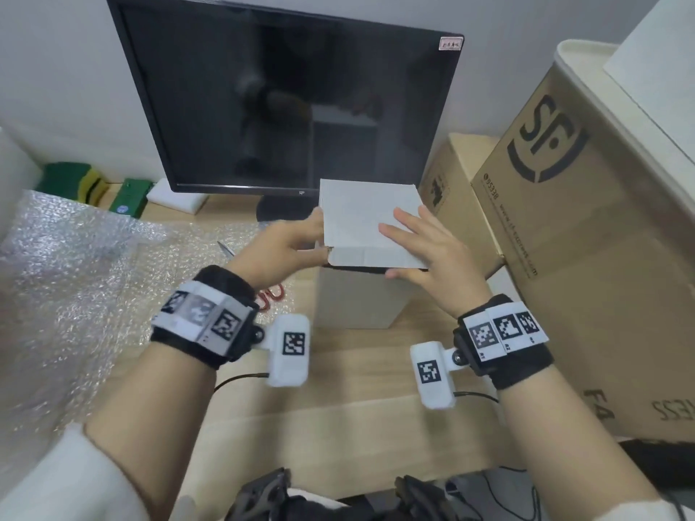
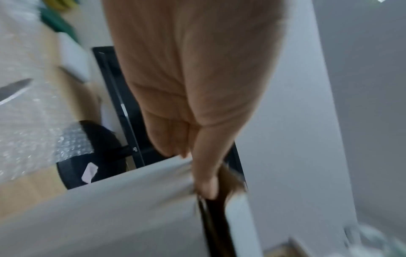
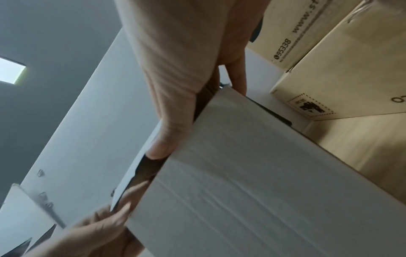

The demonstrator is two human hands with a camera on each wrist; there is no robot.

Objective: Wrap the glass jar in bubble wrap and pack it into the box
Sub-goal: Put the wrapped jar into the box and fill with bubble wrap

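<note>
Box (image 1: 361, 298), white card, stood on the worktop (image 1: 349, 374) before the monitor (image 1: 286, 103), lid flap part-raised over a dark gap. Left hand (image 1: 280, 246) pinched the flap's near-left corner; right hand (image 1: 425, 250) lay flat, fingers spread, pressing the flap top, thumb at its front edge. Jar not visible, presumably inside. Bubble wrap (image 1: 67, 280) lay spread at left, scissors (image 1: 269, 293) on it. Card looked light, stiff, easily creased; best held at the flap edges, the load within treated as fragile.

1. White cardboard box (image 1: 359, 298): upright on the desk, lid flap (image 1: 370, 220) lowered almost shut, dark gap at front edge.
2. Bubble wrap (image 1: 67, 265): clear sheet, spread flat, left of box.
</note>
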